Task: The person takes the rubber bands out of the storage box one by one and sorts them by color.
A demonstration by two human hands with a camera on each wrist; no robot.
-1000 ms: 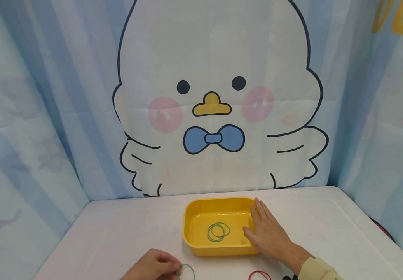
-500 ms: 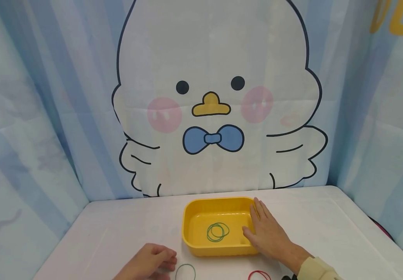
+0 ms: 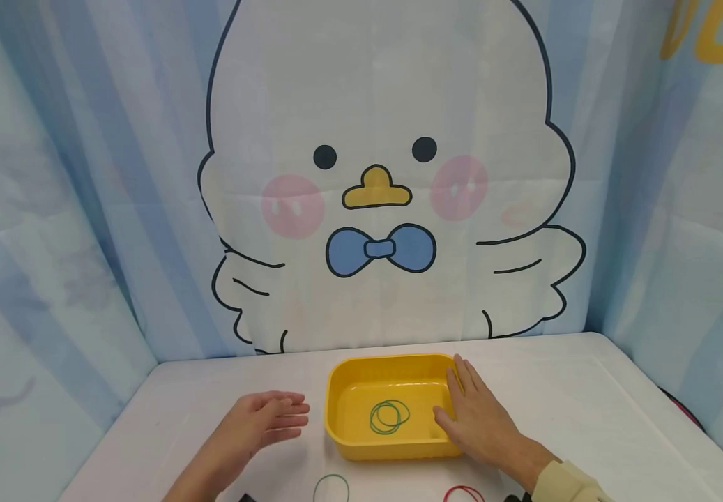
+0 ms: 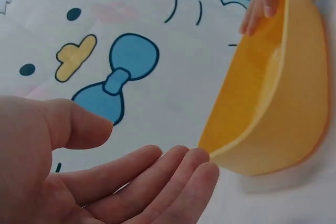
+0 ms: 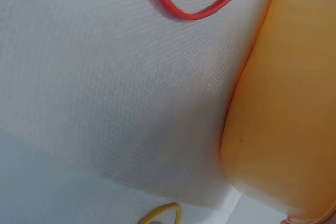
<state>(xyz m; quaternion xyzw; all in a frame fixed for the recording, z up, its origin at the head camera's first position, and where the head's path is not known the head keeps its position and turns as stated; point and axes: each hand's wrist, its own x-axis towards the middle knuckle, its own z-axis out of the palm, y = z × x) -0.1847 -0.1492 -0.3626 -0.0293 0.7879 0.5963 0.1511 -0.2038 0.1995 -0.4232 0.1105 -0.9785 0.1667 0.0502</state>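
A yellow tray [image 3: 392, 452] stands on the white table. Looped green rubber bands [image 3: 383, 434] lie on its floor. My left hand [image 3: 261, 422] is just left of the tray, holding nothing, its fingers extended towards the tray wall. In the left wrist view its fingertips overlap the tray's lower corner. Along the right side of the tray rests my right hand [image 3: 483, 422], fingers straight and thumb over the inside. A single green rubber band [image 3: 332, 475] lies on the table in front of the tray, towards the left.
Red rubber bands [image 3: 461, 487] lie on the table near the right forearm, also beside the tray wall in the right wrist view. Behind the table hangs a cloth backdrop [image 3: 380, 307] with a cartoon bird; more cloth hangs at both sides.
My left hand has let go of the green rubber band in front of the tray, then moved forward and spread out beside the tray's left wall. The right hand has stayed in place.
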